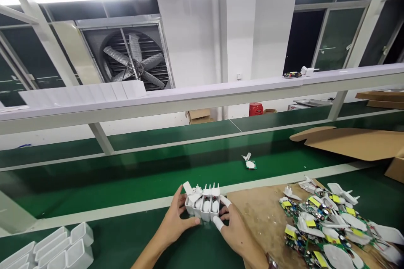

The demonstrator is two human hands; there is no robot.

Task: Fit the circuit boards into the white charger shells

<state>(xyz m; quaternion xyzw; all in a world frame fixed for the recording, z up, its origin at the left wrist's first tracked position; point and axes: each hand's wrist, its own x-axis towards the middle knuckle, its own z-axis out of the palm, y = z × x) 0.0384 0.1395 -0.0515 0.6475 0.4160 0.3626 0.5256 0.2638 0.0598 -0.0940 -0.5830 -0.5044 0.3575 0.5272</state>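
A row of several small white plastic housings (205, 216) stands side by side between my hands, just above or on the near green work surface. White parts with plug pins (212, 191) stick out of their open tops. At the row's left end, my left hand (177, 216) is closed round the outer housing, its thumb along the near side. My right hand (232, 223), with white covers on the thumb and a finger, presses against the right end. To the far left sit more white housings (71, 246), openings upward.
A heap of circuit boards (325, 222) with white parts lies at right on a brown board (252, 214). One board assembly (250, 164) rests on the green conveyor belt (189, 164). Cardboard (353, 143) lies at right. A white shelf (202, 96) crosses above the belt.
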